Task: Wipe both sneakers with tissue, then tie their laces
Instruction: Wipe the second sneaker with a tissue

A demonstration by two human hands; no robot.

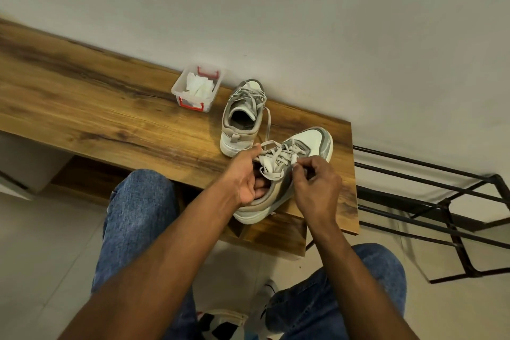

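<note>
Two grey and white sneakers stand on a wooden bench (110,119). The near sneaker (311,143) lies at the bench's right end, toe pointing away to the right. My left hand (245,176) grips a lace at its collar, fingers curled near the opening. My right hand (314,188) pinches the other lace end above the tongue. The laces (278,154) cross loosely between both hands. The far sneaker (242,116) stands behind, heel toward me, its laces loose and one end trailing toward the near shoe.
A clear plastic box (197,88) with red clips holds white tissues, left of the far sneaker against the wall. A black metal rack (441,218) stands right of the bench. My knees in jeans are below the bench edge.
</note>
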